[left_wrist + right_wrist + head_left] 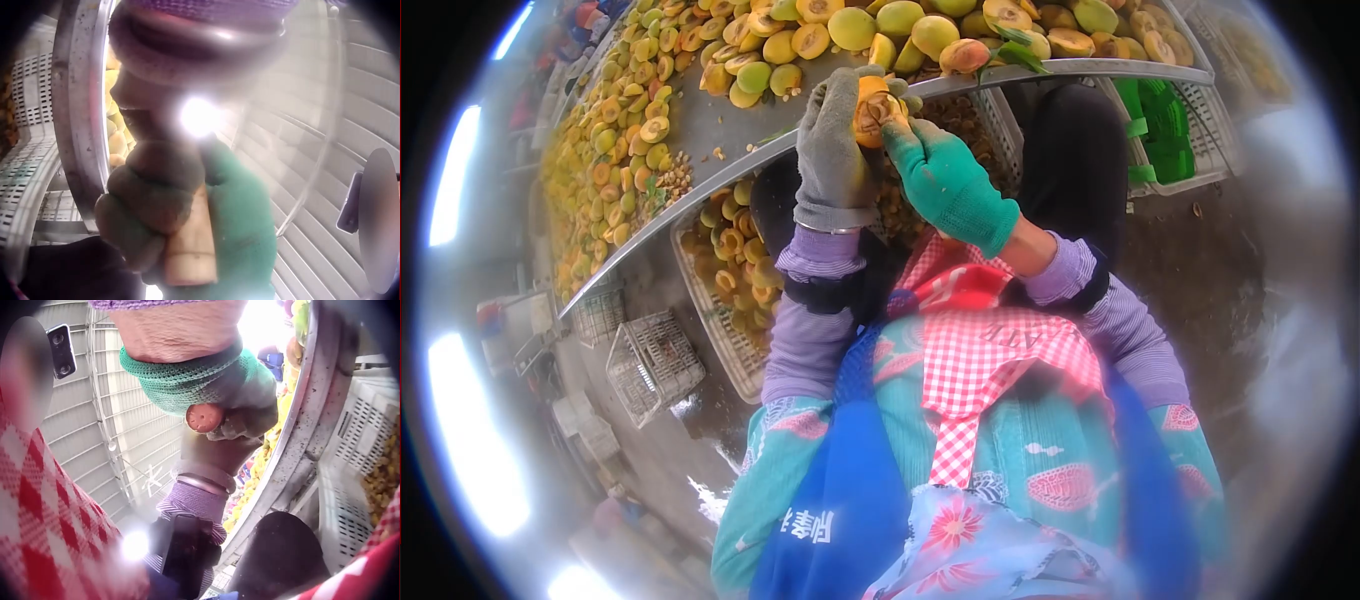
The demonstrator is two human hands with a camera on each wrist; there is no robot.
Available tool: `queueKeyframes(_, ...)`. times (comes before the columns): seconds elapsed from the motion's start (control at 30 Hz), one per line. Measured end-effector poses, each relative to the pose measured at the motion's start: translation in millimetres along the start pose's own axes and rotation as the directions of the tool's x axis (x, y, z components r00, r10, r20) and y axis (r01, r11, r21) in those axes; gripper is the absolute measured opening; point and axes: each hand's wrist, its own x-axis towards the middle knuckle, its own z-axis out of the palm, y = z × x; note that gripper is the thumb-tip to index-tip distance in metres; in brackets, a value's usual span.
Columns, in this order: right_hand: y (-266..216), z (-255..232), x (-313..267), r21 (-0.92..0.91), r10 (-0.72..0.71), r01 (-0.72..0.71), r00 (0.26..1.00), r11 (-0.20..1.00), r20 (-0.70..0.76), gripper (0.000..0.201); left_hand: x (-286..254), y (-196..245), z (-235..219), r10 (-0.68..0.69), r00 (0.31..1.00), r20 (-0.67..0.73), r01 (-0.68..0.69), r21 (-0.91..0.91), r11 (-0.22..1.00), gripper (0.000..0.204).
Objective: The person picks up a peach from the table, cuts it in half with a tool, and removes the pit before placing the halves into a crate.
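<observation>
My left hand (832,150), in a grey glove, holds a cut orange-yellow stone fruit (868,108) just past the near rim of the metal table. Its brownish hollow faces up and right. My right hand (955,190), in a green glove, is up against the fruit. In the left wrist view the right hand grips a wooden handle (192,250); the same handle's round reddish end (204,417) pokes out below the green glove in the right wrist view. The tool's working end is hidden between fruit and fingers.
Many halved and whole fruits (810,40) heap on the metal table (745,125), with loose stones (673,178) among them. Below the raised metal rim (700,198), a crate of fruit (745,370) stands at left. A crate with green things (1165,130) is at right.
</observation>
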Motion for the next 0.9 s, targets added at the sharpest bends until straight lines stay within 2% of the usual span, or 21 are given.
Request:
queueKeyframes(0.07,-0.1,-0.1,-1.2,0.044,0.024,-0.025,1.0,0.999,0.014,0.036,-1.8,3.6,-1.2,-0.045,0.998,0.032,0.049,-0.133,0.99,0.03)
queueKeyframes(0.13,-3.2,0.1,-1.2,0.089,0.05,-0.053,0.998,0.995,0.04,0.034,-4.7,8.5,5.5,0.114,0.993,0.015,-0.115,0.097,0.989,0.027)
queueKeyframes(0.2,-0.2,6.1,0.0,0.106,-0.01,0.009,1.0,0.994,0.008,0.035,-4.5,6.9,7.9,0.174,0.985,-0.003,-0.172,0.158,0.972,0.024)
queueKeyframes(0.23,1.0,8.4,-0.1,0.113,-0.037,0.038,0.999,0.993,-0.009,0.036,-2.9,2.8,6.8,0.153,0.988,-0.025,-0.15,0.103,0.983,0.022)
queueKeyframes(0.33,-0.9,9.6,-2.7,0.211,-0.016,0.001,0.998,0.977,0.068,0.037,-2.2,1.9,6.8,0.097,0.994,-0.055,-0.099,-0.038,0.994,0.02)
queueKeyframes(0.37,2.9,11.2,-2.5,0.156,-0.103,0.098,0.994,0.983,0.022,0.038,-1.8,2.7,7.4,0.08,0.995,-0.057,-0.084,-0.082,0.993,0.02)
queueKeyframes(0.43,7.1,15.4,-2.6,0.034,-0.279,0.281,0.959,0.959,-0.051,0.041,-0.2,5.8,5.5,0.108,0.994,0.013,-0.108,0.001,0.994,0.027)
queueKeyframes(0.47,3.1,14.8,-4.2,0.183,-0.094,0.086,0.995,0.979,0.036,0.037,1.2,9.0,3.0,0.063,0.997,0.042,-0.063,0.001,0.998,0.031)
queueKeyframes(0.5,-2.4,12.3,-7.5,0.307,0.081,-0.123,0.986,0.944,0.146,0.032,2.7,12.0,0.5,0.018,0.997,0.07,-0.018,0.004,1.0,0.035)
queueKeyframes(0.53,-12.6,9.0,-9.7,0.4,0.235,-0.333,0.933,0.854,0.273,0.028,4.4,16.3,-3.2,-0.084,0.992,0.097,0.088,-0.033,0.996,0.039)
queueKeyframes(0.57,-21.6,7.1,-10.2,0.415,0.26,-0.358,0.926,0.836,0.275,0.03,5.7,19.1,-5.5,-0.184,0.975,0.128,0.193,-0.065,0.979,0.043)
queueKeyframes(0.67,-35.8,5.9,-9.2,0.463,0.31,-0.43,0.897,0.775,0.314,0.037,4.9,17.6,3.0,-0.105,0.994,-0.005,0.105,-0.038,0.994,0.051)
queueKeyframes(0.73,-34.3,1.2,-8.3,0.495,0.325,-0.475,0.874,0.728,0.361,0.044,6.0,17.1,4.3,-0.147,0.989,-0.015,0.147,0.012,0.989,0.051)
queueKeyframes(0.83,-39.6,-9.0,-5.9,0.544,0.411,-0.639,0.768,0.543,0.491,0.043,15.5,16.8,2.8,-0.216,0.976,0.025,0.214,0.078,0.974,0.048)
queueKeyframes(0.9,-35.7,-5.9,-4.5,0.669,0.309,-0.672,0.74,0.317,0.597,0.042,15.3,22.1,2.8,-0.216,0.976,0.034,0.213,0.08,0.974,0.046)
